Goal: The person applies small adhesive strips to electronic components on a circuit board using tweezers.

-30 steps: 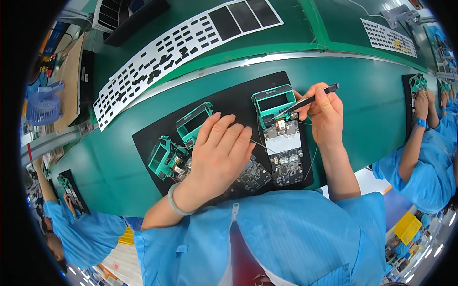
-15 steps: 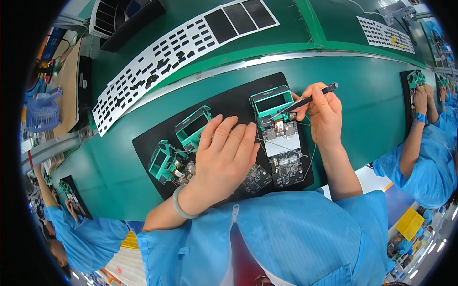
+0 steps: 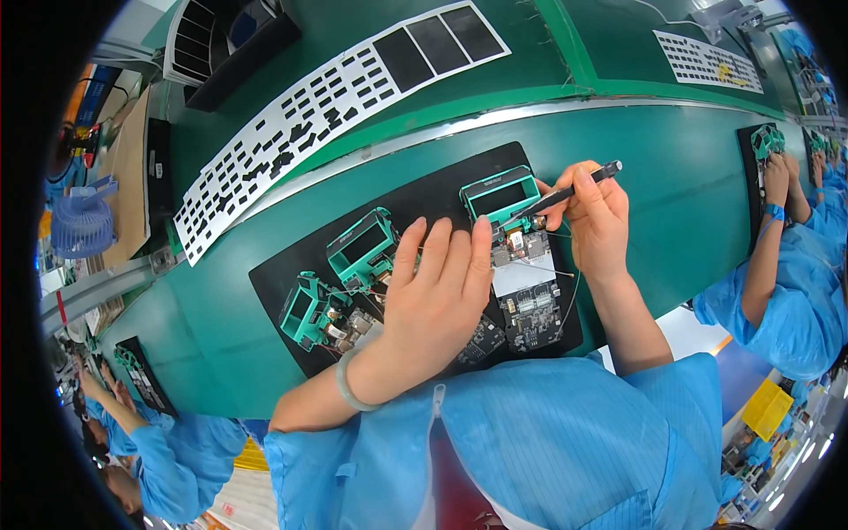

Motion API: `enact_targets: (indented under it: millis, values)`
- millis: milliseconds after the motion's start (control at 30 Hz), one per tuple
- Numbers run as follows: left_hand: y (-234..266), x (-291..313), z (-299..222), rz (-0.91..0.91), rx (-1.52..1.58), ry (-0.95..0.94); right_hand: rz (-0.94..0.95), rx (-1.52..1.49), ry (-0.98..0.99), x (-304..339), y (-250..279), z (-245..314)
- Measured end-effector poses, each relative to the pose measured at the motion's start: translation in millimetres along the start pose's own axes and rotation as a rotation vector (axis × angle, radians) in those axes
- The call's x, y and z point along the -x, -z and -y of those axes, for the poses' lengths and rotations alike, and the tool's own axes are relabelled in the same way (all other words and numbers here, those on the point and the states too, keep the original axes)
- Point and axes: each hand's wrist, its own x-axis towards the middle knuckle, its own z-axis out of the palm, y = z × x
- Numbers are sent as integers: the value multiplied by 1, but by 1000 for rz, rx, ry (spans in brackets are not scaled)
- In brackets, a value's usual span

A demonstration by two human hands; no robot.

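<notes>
A green-framed assembly [image 3: 500, 196] with an open rectangular window lies at the right of a black mat [image 3: 411, 208], joined to circuit boards [image 3: 533, 314] and a white panel [image 3: 523, 277]. My right hand [image 3: 596, 216] grips black tweezers [image 3: 565, 196] like a pen; their tip is at the frame's lower edge, beside small connectors. Palm down, my left hand [image 3: 433, 305] reaches over the mat with its fingers stretched out, the fingertips beside that assembly. It partly hides two more green-framed assemblies: a middle one [image 3: 362, 247] and a left one [image 3: 306, 311]. Thin wires [image 3: 572, 300] run beside the boards.
Behind a metal rail [image 3: 442, 124] lies a white sheet of black stickers [image 3: 291, 132]. A black holder [image 3: 243, 62] stands at the far left, near a blue fan [image 3: 84, 219]. Co-workers in blue sit at both sides; one's hands [image 3: 777, 181] work on a similar assembly.
My left hand has shifted right, its fingertips closer to the right assembly, uncovering more of the middle one. The tweezers stay at the frame's lower edge. The whole view has shifted slightly.
</notes>
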Motion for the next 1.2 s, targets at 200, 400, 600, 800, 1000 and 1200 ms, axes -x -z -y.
enact_targets:
  millis: [200, 400, 600, 800, 1000, 1200]
  values:
    - [-1, -4, -5, 181, -434, -268, -183, 59, 218, -4, 18, 14]
    - [28, -23, 59, 338, 405, -312, -314, 209, 268, -24, 46, 69]
    - [8, -96, 161, -3, 387, -145, -18, 372, 192, -78, -32, 50]
    - [-39, -105, 178, 67, 138, -197, 37, 556, 326, -103, -52, 12]
    - [-44, -103, 175, 17, 86, -195, 49, 534, 234, -109, -58, 22]
    - [-51, -101, 186, -45, 52, -203, 266, -5, -200, -7, -82, 21]
